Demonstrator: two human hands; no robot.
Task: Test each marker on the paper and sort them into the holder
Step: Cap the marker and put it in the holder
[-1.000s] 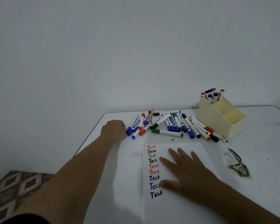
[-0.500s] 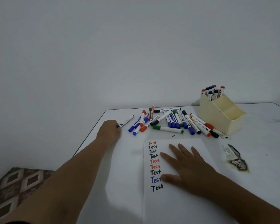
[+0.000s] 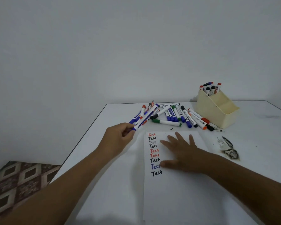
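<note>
Blue marker (image 3: 144, 118) pinched in left hand (image 3: 118, 137), raised | right hand (image 3: 183, 153) flat, fingers spread, on paper (image 3: 177, 192)

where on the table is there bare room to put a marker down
Bare patches: the table left of the paper, and the far right corner beyond the holder. Crowded: the marker pile between paper and holder; a black smudge lies right of the paper.

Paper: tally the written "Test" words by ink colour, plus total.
Red words: 3
Black words: 5, one of them faint
Blue word: 1, its end under the right hand
Total on the paper: 9
</note>
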